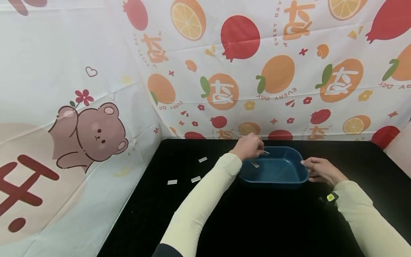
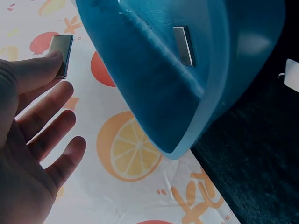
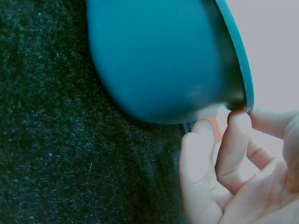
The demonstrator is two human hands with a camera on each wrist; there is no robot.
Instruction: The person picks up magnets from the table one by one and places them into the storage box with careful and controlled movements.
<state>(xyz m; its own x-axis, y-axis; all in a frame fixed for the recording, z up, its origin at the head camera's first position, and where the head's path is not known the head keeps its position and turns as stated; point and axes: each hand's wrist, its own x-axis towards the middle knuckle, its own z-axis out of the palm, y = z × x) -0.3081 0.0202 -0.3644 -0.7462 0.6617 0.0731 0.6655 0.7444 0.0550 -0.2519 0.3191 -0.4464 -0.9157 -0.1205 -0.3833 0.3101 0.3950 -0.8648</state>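
Block (image 2: 61,45): pinched in left hand (image 1: 248,146), at thumb tip, near basin (image 1: 280,174). Second block (image 2: 184,45): inside basin. Right hand (image 1: 323,170): pinching basin's rim.

The left arm (image 1: 200,205) stretches far out in front, in a pale yellow sleeve (image 1: 221,175) with dark cloth (image 1: 167,251) higher up. The left hand (image 1: 248,147) pinches with its thumb (image 2: 39,72), and three other fingers (image 2: 53,128) poke out, a little bent and spread apart. The right arm (image 1: 366,217) leans in toward the middle. The right hand (image 1: 324,170) pinches too, thumb against fingertip.
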